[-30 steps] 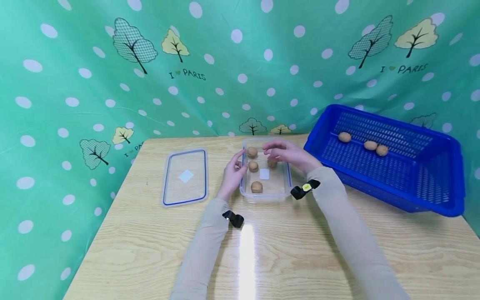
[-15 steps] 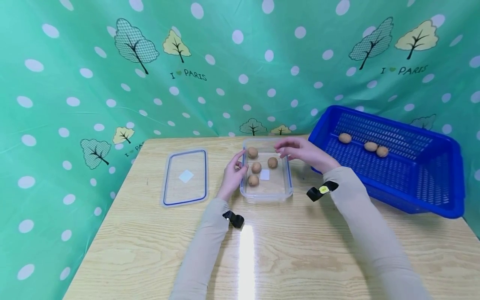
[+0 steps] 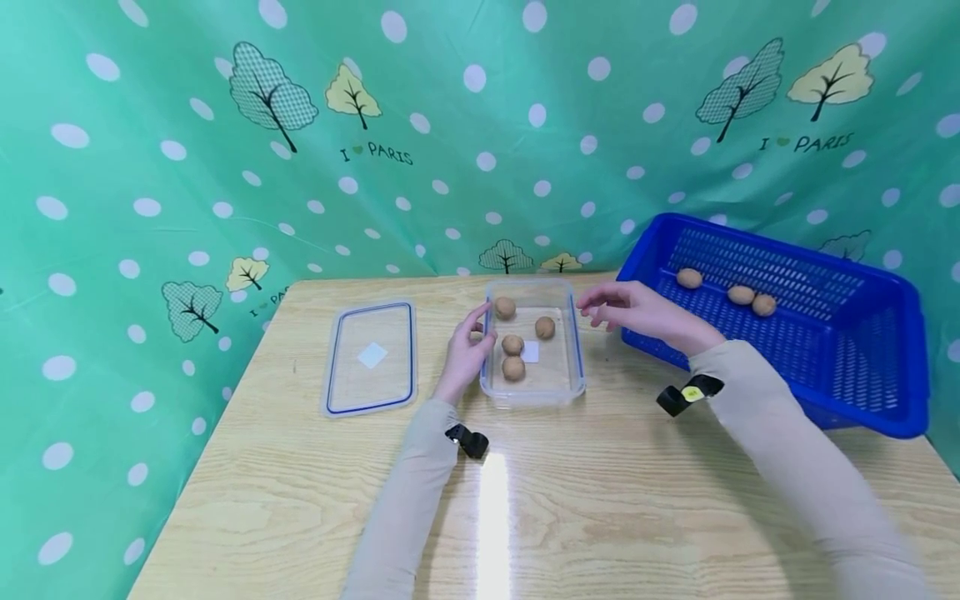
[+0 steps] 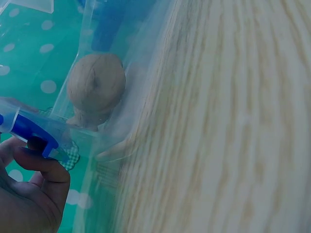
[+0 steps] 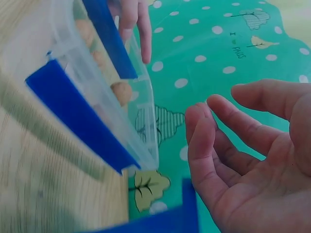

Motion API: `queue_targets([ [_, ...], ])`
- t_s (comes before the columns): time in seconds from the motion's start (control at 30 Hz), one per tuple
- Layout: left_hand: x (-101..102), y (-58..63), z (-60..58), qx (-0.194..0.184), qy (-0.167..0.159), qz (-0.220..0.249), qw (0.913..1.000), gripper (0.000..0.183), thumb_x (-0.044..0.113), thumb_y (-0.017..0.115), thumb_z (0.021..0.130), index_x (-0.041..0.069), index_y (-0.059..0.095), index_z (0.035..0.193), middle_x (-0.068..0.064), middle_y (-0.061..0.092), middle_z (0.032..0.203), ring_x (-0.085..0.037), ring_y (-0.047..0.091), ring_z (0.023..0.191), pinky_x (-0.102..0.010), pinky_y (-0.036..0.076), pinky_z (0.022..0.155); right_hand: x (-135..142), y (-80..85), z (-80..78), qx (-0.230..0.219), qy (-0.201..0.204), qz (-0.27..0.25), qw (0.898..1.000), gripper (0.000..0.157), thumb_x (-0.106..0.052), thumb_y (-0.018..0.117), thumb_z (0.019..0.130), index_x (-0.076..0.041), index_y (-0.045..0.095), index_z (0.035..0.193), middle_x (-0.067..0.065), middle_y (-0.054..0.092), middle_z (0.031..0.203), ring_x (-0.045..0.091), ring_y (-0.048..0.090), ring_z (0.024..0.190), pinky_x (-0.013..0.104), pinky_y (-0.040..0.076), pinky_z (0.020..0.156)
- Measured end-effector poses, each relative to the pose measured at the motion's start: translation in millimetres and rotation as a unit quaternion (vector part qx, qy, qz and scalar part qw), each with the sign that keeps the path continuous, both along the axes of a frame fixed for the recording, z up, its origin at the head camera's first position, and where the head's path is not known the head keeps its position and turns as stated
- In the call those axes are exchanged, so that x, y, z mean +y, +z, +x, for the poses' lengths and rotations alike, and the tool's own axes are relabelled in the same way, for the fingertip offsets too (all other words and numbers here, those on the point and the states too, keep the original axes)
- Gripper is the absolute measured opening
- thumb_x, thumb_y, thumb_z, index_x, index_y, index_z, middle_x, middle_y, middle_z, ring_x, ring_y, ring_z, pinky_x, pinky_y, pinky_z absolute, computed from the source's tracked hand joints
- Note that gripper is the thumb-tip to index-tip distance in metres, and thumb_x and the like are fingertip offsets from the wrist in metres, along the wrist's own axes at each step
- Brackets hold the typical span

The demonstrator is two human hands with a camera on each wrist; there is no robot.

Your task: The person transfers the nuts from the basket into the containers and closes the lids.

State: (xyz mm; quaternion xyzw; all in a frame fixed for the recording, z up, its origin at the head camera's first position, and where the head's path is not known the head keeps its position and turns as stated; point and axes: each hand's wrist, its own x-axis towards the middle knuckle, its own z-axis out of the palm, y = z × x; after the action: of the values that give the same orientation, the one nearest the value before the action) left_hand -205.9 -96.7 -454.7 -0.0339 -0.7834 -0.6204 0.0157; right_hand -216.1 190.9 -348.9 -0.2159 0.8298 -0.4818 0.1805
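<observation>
A clear plastic food container [image 3: 555, 387] with blue side clips stands on the table, its top off. Several walnuts lie inside: one walnut [image 3: 505, 308] at the back left, one [image 3: 545, 327] right of the middle, and a touching pair in front. My left hand [image 3: 463, 354] holds the container's left side, thumb bent against the blue clip [image 4: 31, 131]. Just right of the container, my right hand [image 3: 637, 312] hovers with loosely bent fingers and nothing in them. In the right wrist view, its fingers [image 5: 201, 145] are apart from the container.
A blue slotted basket [image 3: 862, 350] stands at the right, with three walnuts [image 3: 741, 295] on its floor. The clear lid [image 3: 372, 400] with a blue seal lies flat at the left. A green dotted curtain [image 3: 420, 167] hangs behind the table [image 3: 337, 500].
My right hand has moved out of the container to the right, toward the basket. The front-left walnuts have rolled and now touch. My left hand has stayed put.
</observation>
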Motion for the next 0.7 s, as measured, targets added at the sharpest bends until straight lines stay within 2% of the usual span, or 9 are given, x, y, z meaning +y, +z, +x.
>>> queue_targets([
  [0.1,0.8,3.5,2.0,-0.001,-0.009,0.011,0.9999,0.054,0.002,0.055,0.094,0.015,0.044,0.146,-0.021,0.046,0.113,-0.015,0.049,0.074,-0.034,0.05,0.069,12.2,4.1,4.9,0.002,-0.007,0.007,1.0,0.032,-0.014,0.052,0.099,0.002,0.056,0.126,0.016,0.06,0.119,0.027,0.058,0.101,0.036,0.051,0.082],
  [0.23,1.1,2.5,0.7,0.0,-0.011,0.017,0.9998,0.055,0.002,0.055,0.094,0.014,0.043,0.146,-0.017,0.047,0.112,-0.018,0.049,0.082,-0.036,0.051,0.072,25.7,7.6,9.0,0.007,-0.015,0.011,1.0,0.035,-0.019,0.052,0.1,0.002,0.055,0.128,0.016,0.059,0.121,0.026,0.06,0.101,0.037,0.051,0.083],
  [0.3,1.0,-2.1,-1.7,0.001,-0.006,0.014,0.9999,0.055,0.003,0.055,0.093,0.016,0.044,0.146,-0.013,0.047,0.11,-0.019,0.05,0.082,-0.032,0.05,0.069,30.7,8.1,10.3,0.012,-0.019,0.015,1.0,0.035,-0.021,0.051,0.101,0.001,0.055,0.128,0.016,0.059,0.121,0.028,0.059,0.1,0.034,0.051,0.082],
  [0.4,1.7,-2.0,-1.8,-0.006,-0.005,0.015,0.9999,0.054,0.004,0.055,0.094,0.017,0.044,0.145,-0.012,0.046,0.11,-0.018,0.049,0.081,-0.031,0.05,0.069,36.9,9.4,13.3,0.011,-0.028,0.024,0.999,0.034,-0.022,0.049,0.102,-0.001,0.055,0.128,0.017,0.059,0.122,0.033,0.058,0.102,0.034,0.051,0.081],
  [0.47,1.7,-1.2,-1.6,-0.01,-0.005,0.014,0.9998,0.054,0.004,0.054,0.094,0.016,0.044,0.146,-0.012,0.046,0.11,-0.017,0.049,0.08,-0.029,0.049,0.068,40.9,10.8,15.3,0.011,-0.033,0.033,0.999,0.035,-0.024,0.048,0.102,-0.001,0.055,0.128,0.017,0.059,0.121,0.032,0.058,0.101,0.033,0.05,0.081],
  [0.57,1.0,4.2,0.8,-0.014,-0.011,0.017,0.9997,0.054,0.002,0.054,0.094,0.014,0.043,0.146,-0.015,0.046,0.111,-0.016,0.048,0.078,-0.028,0.048,0.067,47.4,13.6,17.5,0.016,-0.036,0.042,0.998,0.035,-0.024,0.048,0.102,-0.001,0.055,0.128,0.017,0.058,0.122,0.026,0.058,0.1,0.032,0.05,0.08],
  [0.7,1.2,22.0,10.1,-0.015,-0.022,0.018,0.9995,0.055,-0.001,0.054,0.094,0.007,0.04,0.146,-0.023,0.045,0.113,-0.016,0.047,0.075,-0.028,0.047,0.065,58.5,17.2,18.3,0.037,-0.034,0.039,0.998,0.034,-0.018,0.046,0.103,0.001,0.054,0.129,0.021,0.057,0.124,0.02,0.059,0.1,0.03,0.051,0.079],
])
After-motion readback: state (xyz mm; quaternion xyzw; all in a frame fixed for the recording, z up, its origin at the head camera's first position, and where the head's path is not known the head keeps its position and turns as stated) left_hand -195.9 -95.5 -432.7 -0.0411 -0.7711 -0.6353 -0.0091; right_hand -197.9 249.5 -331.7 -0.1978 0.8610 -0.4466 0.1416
